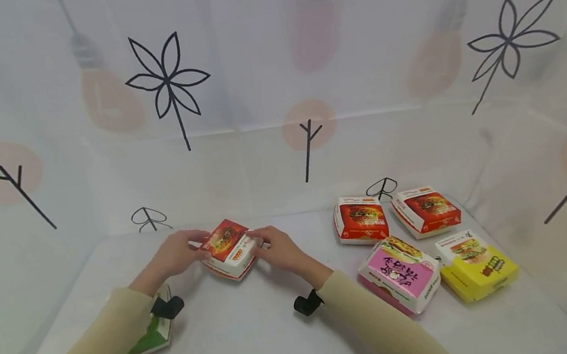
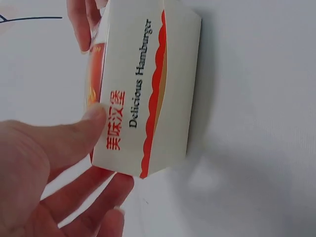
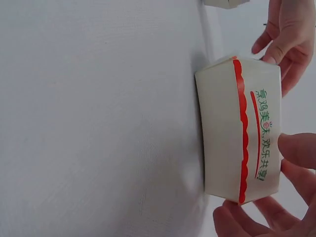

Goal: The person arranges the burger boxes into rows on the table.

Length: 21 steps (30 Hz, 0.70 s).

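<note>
A red and white hamburger box [image 1: 228, 249] sits toward the back left of the white table, with a burger picture on its lid. My left hand [image 1: 178, 255] grips it at the left corner. In the left wrist view, the thumb lies on the lid edge of the box [image 2: 148, 94] and the fingers are around its far side. My right hand [image 1: 283, 253] holds the opposite side. The right wrist view shows the right thumb at the top edge of the box [image 3: 224, 138] and fingers around its end. The box is closed, with a red scalloped flap line.
A green and white box [image 1: 155, 337] lies under my left forearm, partly hidden. On the right are two red burger boxes [image 1: 361, 219] [image 1: 426, 212] at the back, with a pink box [image 1: 401, 274] and a yellow box [image 1: 478, 265] in front. A patterned white cloth [image 1: 261, 168] hangs behind the table.
</note>
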Tool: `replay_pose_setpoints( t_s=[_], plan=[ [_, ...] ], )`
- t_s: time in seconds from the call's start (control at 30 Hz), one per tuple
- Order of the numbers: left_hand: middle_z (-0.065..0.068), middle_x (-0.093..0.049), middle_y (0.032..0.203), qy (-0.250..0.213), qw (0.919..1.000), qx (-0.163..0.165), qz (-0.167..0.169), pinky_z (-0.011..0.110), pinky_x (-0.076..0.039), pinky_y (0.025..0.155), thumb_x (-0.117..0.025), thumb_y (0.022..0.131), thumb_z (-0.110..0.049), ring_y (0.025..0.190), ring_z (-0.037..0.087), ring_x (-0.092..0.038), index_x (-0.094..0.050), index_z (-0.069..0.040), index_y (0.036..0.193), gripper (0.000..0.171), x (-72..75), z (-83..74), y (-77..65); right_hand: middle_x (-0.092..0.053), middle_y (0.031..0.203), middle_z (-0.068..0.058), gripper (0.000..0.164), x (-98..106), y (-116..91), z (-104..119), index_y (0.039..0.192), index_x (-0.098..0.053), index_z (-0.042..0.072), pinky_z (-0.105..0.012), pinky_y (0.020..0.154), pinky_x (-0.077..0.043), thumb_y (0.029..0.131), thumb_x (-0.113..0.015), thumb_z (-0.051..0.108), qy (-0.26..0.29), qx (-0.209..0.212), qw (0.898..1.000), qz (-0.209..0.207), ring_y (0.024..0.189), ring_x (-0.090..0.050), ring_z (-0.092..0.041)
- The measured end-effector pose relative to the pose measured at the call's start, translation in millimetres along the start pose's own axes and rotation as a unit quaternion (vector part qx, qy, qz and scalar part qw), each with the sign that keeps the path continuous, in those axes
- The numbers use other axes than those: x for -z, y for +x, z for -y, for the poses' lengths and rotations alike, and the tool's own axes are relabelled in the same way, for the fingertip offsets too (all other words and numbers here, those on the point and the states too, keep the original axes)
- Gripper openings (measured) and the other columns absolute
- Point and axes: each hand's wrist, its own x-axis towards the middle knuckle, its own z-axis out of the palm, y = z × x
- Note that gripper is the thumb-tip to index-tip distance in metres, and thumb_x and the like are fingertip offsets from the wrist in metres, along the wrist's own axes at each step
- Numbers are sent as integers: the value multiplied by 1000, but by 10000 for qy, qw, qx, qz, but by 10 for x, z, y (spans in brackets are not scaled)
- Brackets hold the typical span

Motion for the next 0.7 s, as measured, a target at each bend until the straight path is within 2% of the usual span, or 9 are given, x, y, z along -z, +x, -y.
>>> replay_pose_setpoints(
  t_s=[0.07,0.2,0.33,0.47,0.6,0.7],
  plan=[
    [17,-64,126,65,9997,122,-176,45,-54,82,-76,88,-24,108,33,-62,-62,-7,133,51,-1,-12,-8,-55,136,-9,42,8,-19,10,138,-61,17,-44,100,-47,97,-66,22,-76,49,9999,-55,125,-53,-26],
    [15,-67,119,202,9983,159,-524,47,-52,81,-76,87,-26,103,33,-62,-66,-7,125,43,-11,2,-22,-57,130,-11,41,15,-50,27,136,-63,15,-42,97,-49,96,-67,19,-126,70,9998,-119,121,-55,-26],
    [16,-67,119,25,9975,239,-670,46,-53,80,-74,89,-25,104,33,-63,-68,-7,122,38,-35,25,-33,-56,125,-10,41,3,-78,14,136,-63,16,-39,93,-50,95,-67,18,-100,80,9999,-61,114,-55,-24],
    [18,-64,126,-257,9977,319,-546,48,-54,83,-75,89,-27,111,36,-63,-65,-8,128,44,-43,9,-38,-55,131,-12,42,-7,-117,28,137,-62,16,-40,95,-50,96,-67,18,-15,65,10000,-26,120,-54,-25],
    [22,-56,138,-521,9979,331,-209,53,-51,92,-77,87,-32,123,40,-56,-58,-7,138,61,-56,-20,-31,-51,145,-13,42,-23,-155,56,138,-61,16,-41,101,-48,97,-65,18,91,-65,9999,-77,134,-47,-28],
    [25,-48,145,-631,9976,268,53,57,-47,96,-79,84,-37,130,43,-49,-50,-6,145,74,-72,-42,-28,-50,147,-12,42,-46,-172,63,139,-61,17,-41,103,-46,96,-64,17,68,-131,9998,-131,137,-45,-27]
  ],
)
